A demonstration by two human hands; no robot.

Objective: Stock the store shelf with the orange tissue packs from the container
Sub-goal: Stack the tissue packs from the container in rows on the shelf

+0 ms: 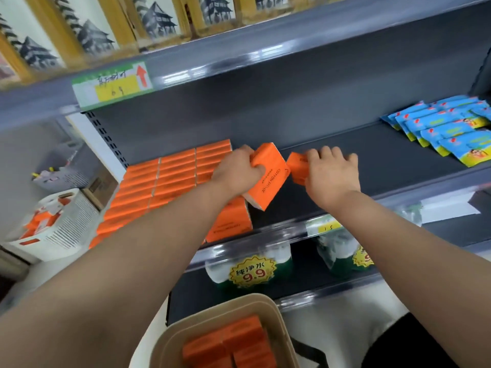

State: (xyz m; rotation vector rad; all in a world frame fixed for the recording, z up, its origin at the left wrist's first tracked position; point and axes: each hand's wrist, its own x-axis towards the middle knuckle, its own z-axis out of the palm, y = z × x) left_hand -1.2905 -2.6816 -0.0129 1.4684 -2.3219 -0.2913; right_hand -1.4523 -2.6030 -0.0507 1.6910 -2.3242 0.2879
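Head view: arms outstretched, left hand (236,170) grips tilted orange pack (269,180), right hand (332,175) grips second pack (298,167).

Middle shelf (345,168): dark grey metal, centre bare. Left end: orange packs (170,179) in tight rows, front edge to back wall. Right end: blue packs (449,128), overlapping in a loose pile, well apart from the orange. Lower shelf (305,293): green bottle packs (249,264), yellow 9.9 tags. Top shelf (292,49): printed boxes (93,35), blurred.
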